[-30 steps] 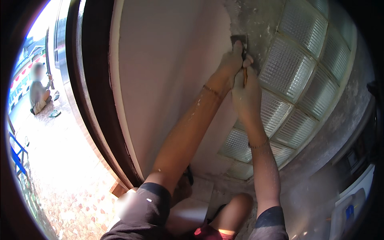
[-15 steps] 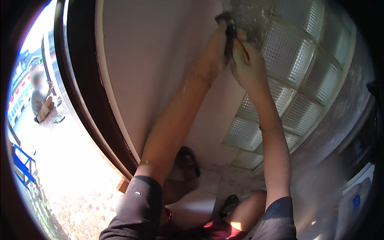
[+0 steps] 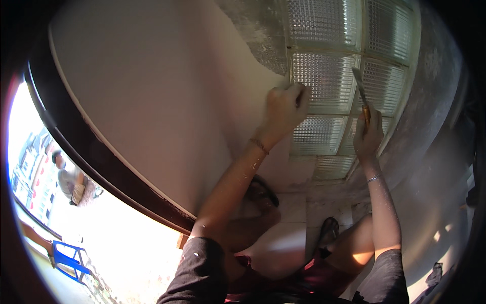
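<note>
A narrow putty knife [image 3: 365, 107] with an orange-brown handle is gripped in my right hand [image 3: 368, 136], its thin blade pointing up before the glass-block window [image 3: 324, 76]. My left hand [image 3: 284, 112] is closed, raised in front of the white wall [image 3: 147, 96] at the window's left edge. A dark bit shows between its fingers, too little to name. Above that hand, a rough grey patch [image 3: 263, 38] of bare surface meets the pale wall.
A dark door frame [image 3: 101, 157] curves down the left. Beyond it, outside, a person [image 3: 71, 182] sits on the ground, and a blue plastic stool [image 3: 71, 261] stands lower down. My sandalled feet and bent legs are below. A grey wall [image 3: 430, 86] runs along the right.
My hands were close together at the grey patch, a dark object in the left. They have come down and apart, the right moving rightward with the putty knife. The view has shifted too.
</note>
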The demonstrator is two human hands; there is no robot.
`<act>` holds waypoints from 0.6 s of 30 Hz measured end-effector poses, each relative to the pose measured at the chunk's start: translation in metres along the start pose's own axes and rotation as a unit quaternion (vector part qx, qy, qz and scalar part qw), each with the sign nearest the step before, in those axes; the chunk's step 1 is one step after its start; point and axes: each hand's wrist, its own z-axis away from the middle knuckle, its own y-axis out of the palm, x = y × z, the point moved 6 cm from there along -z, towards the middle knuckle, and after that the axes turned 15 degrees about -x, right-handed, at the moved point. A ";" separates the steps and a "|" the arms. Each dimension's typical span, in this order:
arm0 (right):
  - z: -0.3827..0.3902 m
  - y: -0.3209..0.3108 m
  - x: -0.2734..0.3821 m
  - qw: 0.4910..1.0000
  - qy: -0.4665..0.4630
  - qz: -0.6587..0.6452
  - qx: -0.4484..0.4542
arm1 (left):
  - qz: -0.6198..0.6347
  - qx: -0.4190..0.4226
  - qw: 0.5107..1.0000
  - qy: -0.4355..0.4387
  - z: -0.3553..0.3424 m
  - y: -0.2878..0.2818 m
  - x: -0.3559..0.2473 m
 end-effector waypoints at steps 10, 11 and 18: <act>0.028 0.027 0.006 0.996 0.050 -0.041 0.055 | -0.387 0.011 0.900 0.200 -0.029 -0.053 0.027; 0.028 0.030 0.014 0.997 0.028 -0.045 0.047 | -0.430 0.030 0.883 0.184 -0.027 -0.053 0.033; 0.032 0.051 0.054 0.995 -0.016 -0.086 0.057 | -0.411 -0.006 0.886 0.215 -0.012 -0.048 0.035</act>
